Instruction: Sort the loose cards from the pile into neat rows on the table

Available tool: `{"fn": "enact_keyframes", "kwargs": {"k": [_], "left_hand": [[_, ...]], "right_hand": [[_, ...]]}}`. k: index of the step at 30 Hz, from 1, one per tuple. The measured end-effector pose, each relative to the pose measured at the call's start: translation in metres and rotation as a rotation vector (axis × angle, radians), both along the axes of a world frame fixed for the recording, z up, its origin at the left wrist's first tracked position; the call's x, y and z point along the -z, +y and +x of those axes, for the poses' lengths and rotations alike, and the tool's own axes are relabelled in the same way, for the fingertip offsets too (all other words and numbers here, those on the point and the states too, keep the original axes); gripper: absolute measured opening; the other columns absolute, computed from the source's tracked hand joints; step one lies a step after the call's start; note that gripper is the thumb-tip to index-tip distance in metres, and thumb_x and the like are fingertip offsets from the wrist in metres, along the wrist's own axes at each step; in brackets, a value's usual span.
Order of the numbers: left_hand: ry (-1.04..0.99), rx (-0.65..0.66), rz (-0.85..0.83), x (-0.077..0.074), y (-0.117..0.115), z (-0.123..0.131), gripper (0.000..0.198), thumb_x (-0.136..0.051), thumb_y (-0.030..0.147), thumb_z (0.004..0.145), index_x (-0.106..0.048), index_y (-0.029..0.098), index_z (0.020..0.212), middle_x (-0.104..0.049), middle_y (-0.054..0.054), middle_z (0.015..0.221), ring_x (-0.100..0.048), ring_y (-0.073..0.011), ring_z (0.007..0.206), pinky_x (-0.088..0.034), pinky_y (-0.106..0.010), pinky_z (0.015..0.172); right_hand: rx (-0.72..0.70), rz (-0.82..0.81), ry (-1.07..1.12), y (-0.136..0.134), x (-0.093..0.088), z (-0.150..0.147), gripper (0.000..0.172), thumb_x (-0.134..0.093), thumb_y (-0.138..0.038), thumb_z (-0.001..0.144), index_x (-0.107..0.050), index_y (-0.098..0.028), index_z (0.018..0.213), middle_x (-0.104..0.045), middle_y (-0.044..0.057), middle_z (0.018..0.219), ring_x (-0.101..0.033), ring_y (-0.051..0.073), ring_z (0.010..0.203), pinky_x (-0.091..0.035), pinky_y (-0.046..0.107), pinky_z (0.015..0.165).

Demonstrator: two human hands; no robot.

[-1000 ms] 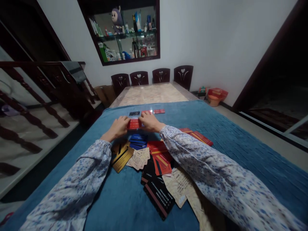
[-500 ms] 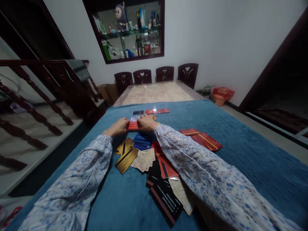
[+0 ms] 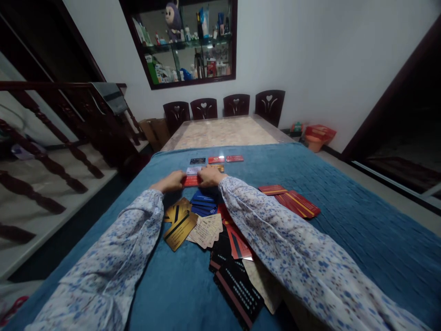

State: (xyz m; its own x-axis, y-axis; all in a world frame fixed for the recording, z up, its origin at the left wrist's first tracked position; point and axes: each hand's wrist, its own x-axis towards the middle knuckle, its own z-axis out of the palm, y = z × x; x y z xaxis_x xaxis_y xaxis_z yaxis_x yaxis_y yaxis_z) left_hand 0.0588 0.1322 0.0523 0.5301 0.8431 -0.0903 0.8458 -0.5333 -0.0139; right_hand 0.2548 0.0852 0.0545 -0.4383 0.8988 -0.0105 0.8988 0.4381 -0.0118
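Observation:
My left hand (image 3: 174,180) is closed at the left edge of a red card (image 3: 190,180), and my right hand (image 3: 211,177) grips its right edge. The card is low over the blue cloth; whether it touches the cloth is unclear. Right behind it lies a pale lilac card (image 3: 193,170), and a gold card (image 3: 219,168) shows partly past my right hand. Farther back are a dark card (image 3: 197,161) and two red cards (image 3: 216,159). Nearer me, blue cards (image 3: 204,202), gold cards (image 3: 180,230), beige cards (image 3: 206,231) and black cards (image 3: 237,289) lie in fanned piles.
Dark red cards (image 3: 296,203) are spread right of my right sleeve, which partly covers orange-red cards (image 3: 239,246). A blue cloth (image 3: 344,220) covers the near part of the table; the bare tabletop (image 3: 230,131) extends behind. Chairs (image 3: 236,105) stand at the far end.
The red card between my hands now looks a little lower and flatter, with the lilac card behind it showing more clearly. My hands have barely shifted; the view has moved slightly.

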Motion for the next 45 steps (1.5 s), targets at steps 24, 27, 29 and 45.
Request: {"fn": "enact_keyframes", "kwargs": {"k": [24, 27, 29, 45], "left_hand": [[0.129, -0.053, -0.036, 0.0, 0.003, 0.014, 0.037, -0.059, 0.013, 0.062, -0.07, 0.016, 0.097, -0.068, -0.01, 0.105, -0.067, -0.0266, 0.096, -0.054, -0.033, 0.089], [0.161, -0.098, -0.048, 0.001, 0.004, 0.017, 0.038, -0.06, 0.011, 0.063, -0.069, 0.015, 0.099, -0.067, -0.011, 0.107, -0.066, -0.0262, 0.097, -0.054, -0.031, 0.089], [0.162, -0.118, -0.057, 0.001, 0.004, 0.019, 0.038, -0.06, 0.01, 0.063, -0.068, 0.014, 0.101, -0.066, -0.011, 0.109, -0.066, -0.0264, 0.098, -0.054, -0.03, 0.088], [0.101, -0.167, 0.033, -0.001, -0.013, 0.017, 0.044, -0.064, 0.007, 0.066, -0.066, 0.014, 0.11, -0.065, -0.016, 0.124, -0.066, -0.0307, 0.115, -0.055, -0.035, 0.098]], "right_hand": [[0.008, -0.026, 0.028, 0.008, 0.003, -0.006, 0.042, -0.065, -0.03, 0.085, -0.071, -0.015, 0.123, -0.068, 0.02, 0.135, -0.058, 0.038, 0.131, -0.052, 0.054, 0.106], [0.015, -0.033, 0.034, 0.009, 0.004, -0.007, 0.041, -0.064, -0.03, 0.086, -0.07, -0.017, 0.124, -0.066, 0.019, 0.138, -0.057, 0.039, 0.132, -0.051, 0.055, 0.106], [0.02, -0.045, 0.034, 0.008, 0.002, -0.007, 0.041, -0.063, -0.03, 0.086, -0.07, -0.016, 0.125, -0.064, 0.019, 0.14, -0.056, 0.039, 0.132, -0.051, 0.055, 0.106], [-0.016, 0.003, -0.046, -0.009, -0.014, 0.0, 0.037, -0.063, -0.035, 0.09, -0.071, -0.015, 0.12, -0.065, 0.021, 0.138, -0.053, 0.039, 0.132, -0.048, 0.06, 0.106]]}}
